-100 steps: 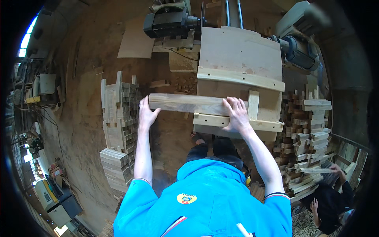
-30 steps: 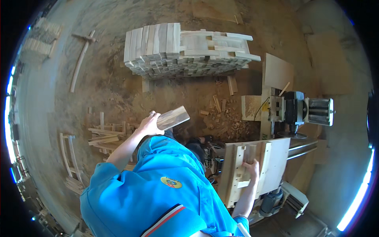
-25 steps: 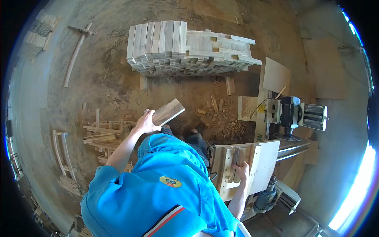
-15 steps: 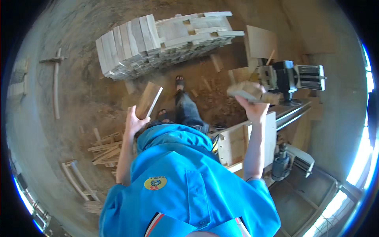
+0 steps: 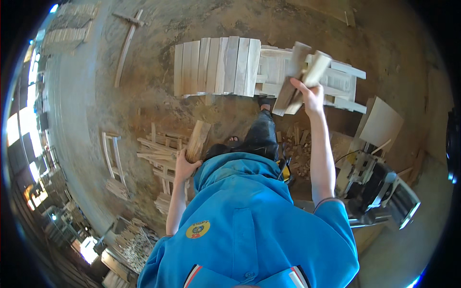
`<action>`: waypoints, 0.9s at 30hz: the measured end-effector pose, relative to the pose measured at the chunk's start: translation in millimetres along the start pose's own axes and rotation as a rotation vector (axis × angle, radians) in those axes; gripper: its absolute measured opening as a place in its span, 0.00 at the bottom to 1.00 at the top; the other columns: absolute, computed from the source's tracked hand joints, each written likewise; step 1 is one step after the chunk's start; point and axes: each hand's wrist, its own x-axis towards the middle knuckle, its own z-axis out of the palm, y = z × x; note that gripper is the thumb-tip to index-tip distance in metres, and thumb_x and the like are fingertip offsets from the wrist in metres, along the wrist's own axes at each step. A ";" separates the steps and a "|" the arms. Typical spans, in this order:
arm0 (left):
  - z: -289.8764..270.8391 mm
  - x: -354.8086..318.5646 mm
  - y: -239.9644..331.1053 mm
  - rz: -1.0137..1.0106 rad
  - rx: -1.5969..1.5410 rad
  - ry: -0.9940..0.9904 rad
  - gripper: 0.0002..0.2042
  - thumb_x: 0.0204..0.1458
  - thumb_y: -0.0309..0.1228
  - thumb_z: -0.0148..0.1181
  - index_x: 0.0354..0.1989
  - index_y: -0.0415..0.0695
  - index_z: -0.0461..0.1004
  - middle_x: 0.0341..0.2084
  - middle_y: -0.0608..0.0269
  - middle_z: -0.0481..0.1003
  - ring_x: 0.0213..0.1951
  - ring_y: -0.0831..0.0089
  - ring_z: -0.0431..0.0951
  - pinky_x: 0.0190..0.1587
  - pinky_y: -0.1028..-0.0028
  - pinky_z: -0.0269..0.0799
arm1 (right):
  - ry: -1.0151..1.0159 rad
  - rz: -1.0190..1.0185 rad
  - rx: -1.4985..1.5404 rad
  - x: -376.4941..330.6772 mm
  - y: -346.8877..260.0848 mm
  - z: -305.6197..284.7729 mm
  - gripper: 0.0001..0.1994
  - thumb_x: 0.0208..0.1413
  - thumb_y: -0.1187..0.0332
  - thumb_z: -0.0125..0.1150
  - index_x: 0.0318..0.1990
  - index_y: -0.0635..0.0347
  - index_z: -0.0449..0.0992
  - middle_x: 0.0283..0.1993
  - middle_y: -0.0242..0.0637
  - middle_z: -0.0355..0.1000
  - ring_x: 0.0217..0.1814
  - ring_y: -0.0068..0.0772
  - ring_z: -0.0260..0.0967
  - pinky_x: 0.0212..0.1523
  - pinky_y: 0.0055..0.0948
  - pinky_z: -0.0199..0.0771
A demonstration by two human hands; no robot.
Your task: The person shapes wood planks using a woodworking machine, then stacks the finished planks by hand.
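My right hand (image 5: 313, 97) is closed round the lower part of two wooden boards (image 5: 314, 72), which fan apart at their upper ends. They hang in front of the right half of a large stack of pale boards (image 5: 216, 67) and hide some of it. At my left side, my left hand (image 5: 185, 166) grips a shorter brown wooden board (image 5: 198, 140) near its lower end, thumb on one side. That board is tilted, above a heap of loose wood strips.
Loose wood strips (image 5: 161, 149) lie on the floor at my left, with a wooden frame (image 5: 113, 158) beyond them. A black and silver machine (image 5: 377, 182) stands at the right, near a pale panel (image 5: 382, 122). Wood scraps (image 5: 302, 158) litter the floor by my leg.
My body has turned left, away from the machine. My right hand has swung forward with its boards to the stack; my left hand keeps its board, now closer to my side.
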 end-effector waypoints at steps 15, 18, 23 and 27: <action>60.7 -80.5 51.4 -0.354 -0.130 0.082 0.38 0.33 0.38 0.75 0.56 0.34 0.69 0.49 0.45 0.70 0.55 0.48 0.70 0.58 0.59 0.68 | -0.102 0.470 -0.529 178.0 157.4 71.0 0.32 0.36 0.50 0.83 0.42 0.68 0.80 0.37 0.44 0.82 0.37 0.35 0.82 0.42 0.33 0.81; 68.2 -87.9 60.3 -0.385 -0.169 0.104 0.37 0.32 0.37 0.75 0.55 0.34 0.70 0.47 0.46 0.70 0.53 0.48 0.70 0.57 0.59 0.68 | -0.055 0.369 -0.909 173.2 156.3 73.9 0.35 0.40 0.44 0.78 0.45 0.69 0.81 0.43 0.48 0.82 0.46 0.44 0.81 0.48 0.38 0.79; 88.7 -105.2 59.7 -0.452 -0.262 0.204 0.37 0.31 0.37 0.75 0.54 0.34 0.71 0.45 0.46 0.71 0.52 0.49 0.71 0.55 0.59 0.68 | -0.001 0.329 -0.815 164.9 160.2 89.5 0.42 0.47 0.31 0.62 0.50 0.69 0.80 0.48 0.58 0.79 0.55 0.55 0.76 0.58 0.45 0.73; 104.3 -123.0 49.3 -0.603 -0.298 0.246 0.40 0.31 0.40 0.75 0.57 0.36 0.70 0.48 0.47 0.69 0.54 0.50 0.71 0.58 0.60 0.69 | -0.248 0.232 -1.198 170.3 191.0 91.5 0.28 0.67 0.45 0.48 0.58 0.61 0.76 0.56 0.51 0.77 0.60 0.49 0.75 0.57 0.42 0.76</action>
